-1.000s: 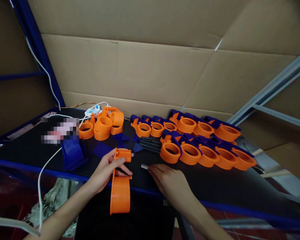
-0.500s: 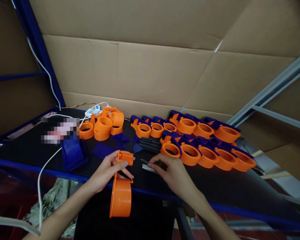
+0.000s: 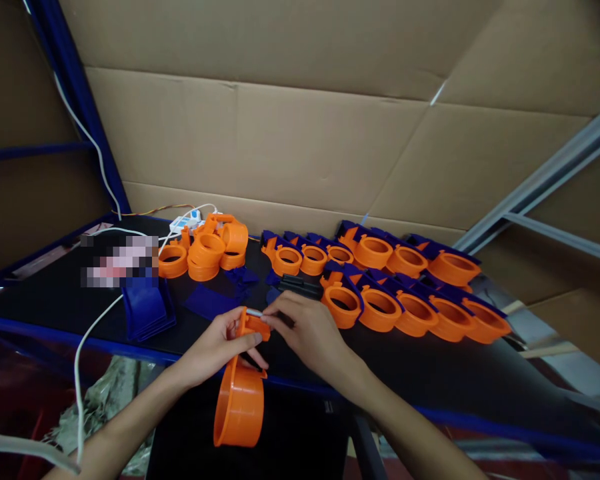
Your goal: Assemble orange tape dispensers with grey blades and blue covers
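My left hand [image 3: 215, 348] is closed around the neck of an orange ring-shaped plastic part [image 3: 240, 399], which hangs tilted below the black table's front edge [image 3: 130, 347]. Its boxy orange top [image 3: 254, 325] sticks up between my fingers. My right hand [image 3: 307, 330] pinches a small silver metal pin [image 3: 254, 312] and holds its tip against that boxy top. Both hands meet just in front of a black block [image 3: 300, 288].
Two rows of orange rings with blue pieces [image 3: 405, 293] fill the table's right half. A pile of bare orange rings [image 3: 207, 250] sits at the back left, with a stack of blue plates [image 3: 147, 308], loose blue pieces [image 3: 210, 300] and a white cable [image 3: 93, 327]. Cardboard walls stand behind.
My right hand lifted the silver pin off the table and carried it left to the top of the orange part. The left hand tilted the part slightly.
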The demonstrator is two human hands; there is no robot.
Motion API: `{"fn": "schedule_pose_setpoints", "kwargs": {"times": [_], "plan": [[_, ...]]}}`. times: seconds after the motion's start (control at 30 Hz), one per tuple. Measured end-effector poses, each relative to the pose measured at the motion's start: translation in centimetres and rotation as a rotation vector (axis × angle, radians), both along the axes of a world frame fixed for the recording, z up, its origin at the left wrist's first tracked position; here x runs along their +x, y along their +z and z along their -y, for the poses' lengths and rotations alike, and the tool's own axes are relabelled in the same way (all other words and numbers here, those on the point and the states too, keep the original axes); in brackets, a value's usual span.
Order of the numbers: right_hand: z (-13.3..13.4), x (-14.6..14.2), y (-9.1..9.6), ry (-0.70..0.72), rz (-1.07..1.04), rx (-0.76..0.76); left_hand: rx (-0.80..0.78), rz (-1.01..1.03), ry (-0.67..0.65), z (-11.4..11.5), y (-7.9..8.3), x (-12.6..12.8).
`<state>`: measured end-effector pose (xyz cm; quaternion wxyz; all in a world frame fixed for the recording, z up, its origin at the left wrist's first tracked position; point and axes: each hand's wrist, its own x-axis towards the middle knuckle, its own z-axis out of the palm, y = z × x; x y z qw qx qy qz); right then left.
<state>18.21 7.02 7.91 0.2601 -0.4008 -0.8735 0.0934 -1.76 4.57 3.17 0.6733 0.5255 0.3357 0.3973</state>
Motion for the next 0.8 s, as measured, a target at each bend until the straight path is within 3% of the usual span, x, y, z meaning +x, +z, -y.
{"fn": "schedule_pose_setpoints", "kwargs": {"times": [0.17, 0.3, 0.37, 0.53, 0.8], "plan": [[-1.5, 0.0, 0.9, -0.015, 0.057, 0.058, -0.032, 0.096, 0.05, -0.1, 0.4, -0.1], [-4.9, 1.5, 2.7, -0.37, 0.533, 0.102, -0.119, 0.188, 0.115, -0.2, 0.5, -0.2], [-7.0, 2.4, 3.0, -0.441, 0.666, 0.072, -0.133, 0.202, 0.117, -0.2, 0.5, -0.2], [-10.1, 3.5, 2.1, -0.402, 0.755, 0.025, -0.119, 0.195, 0.1, -0.2, 0.4, -0.2], [-10.6, 3.4, 1.1, -0.364, 0.777, 0.044, -0.117, 0.181, 0.091, -0.1, 0.5, -0.3]]}}
